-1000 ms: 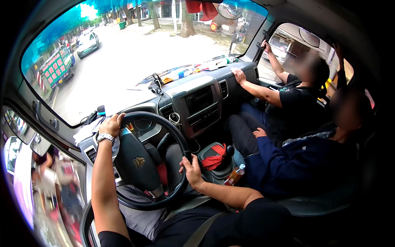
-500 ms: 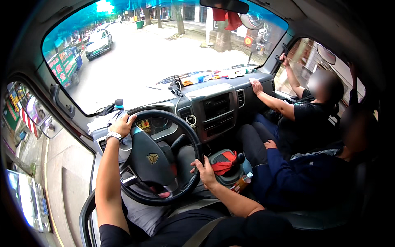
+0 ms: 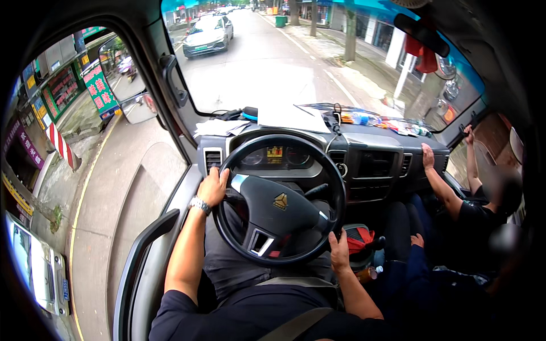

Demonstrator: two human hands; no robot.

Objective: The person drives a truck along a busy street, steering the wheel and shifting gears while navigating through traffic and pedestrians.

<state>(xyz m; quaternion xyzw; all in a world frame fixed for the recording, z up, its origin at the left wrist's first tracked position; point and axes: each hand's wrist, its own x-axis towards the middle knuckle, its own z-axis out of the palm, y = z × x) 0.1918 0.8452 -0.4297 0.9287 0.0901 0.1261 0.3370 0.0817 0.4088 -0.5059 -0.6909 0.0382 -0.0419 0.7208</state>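
Observation:
My left hand (image 3: 214,186), with a silver watch at the wrist, grips the left side of the black steering wheel (image 3: 268,137). My right hand (image 3: 339,250) holds the wheel's lower right rim. Beside it, a red cloth (image 3: 358,243) lies around the dark gear lever (image 3: 376,243), and a bottle of amber drink (image 3: 367,275) stands just below. The instrument panel (image 3: 274,156) shows through the wheel, with a side air vent (image 3: 212,158) above my left hand.
Passengers (image 3: 475,205) sit at my right, hands on dashboard and handle. Papers (image 3: 290,119) and packets (image 3: 364,119) lie on the dashboard. A white car (image 3: 206,36) is ahead through the windscreen. A van (image 3: 34,264) and striped pole (image 3: 60,142) show through the left window.
The view has swung leftward and straightened. The wheel has turned a little, my left hand moving down along with it. The white car outside is closer, and the street has shifted.

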